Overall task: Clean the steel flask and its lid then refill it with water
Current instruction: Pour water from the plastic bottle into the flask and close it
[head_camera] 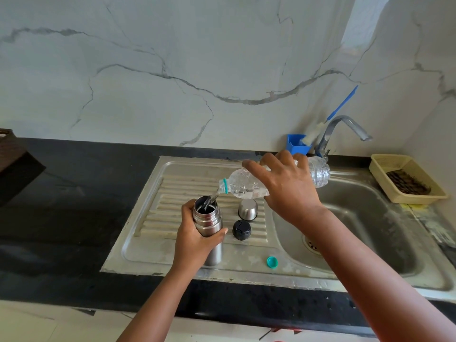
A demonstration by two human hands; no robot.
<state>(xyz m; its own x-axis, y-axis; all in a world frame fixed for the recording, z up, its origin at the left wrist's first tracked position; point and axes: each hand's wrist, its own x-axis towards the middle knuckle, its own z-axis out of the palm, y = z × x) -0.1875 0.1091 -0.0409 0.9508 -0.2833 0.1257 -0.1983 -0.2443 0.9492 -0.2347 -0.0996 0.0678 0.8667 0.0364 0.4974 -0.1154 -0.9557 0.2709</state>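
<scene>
Near the front edge of the counter, a teal bottle cap lies on the steel drainboard, and beside it the left hand curls around the open steel flask, which stands upright on the drainboard. Just behind the flask are a black stopper and a steel cup lid, close together, while the right hand grips a tilted plastic bottle above them and water runs into the flask mouth. Farther, at the back edge, stand a tap, a blue holder with a brush, and at the far right corner a yellow basket.

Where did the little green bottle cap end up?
The green bottle cap lies on the steel drainboard near its front edge, just left of the sink basin and right of the flask.
</scene>
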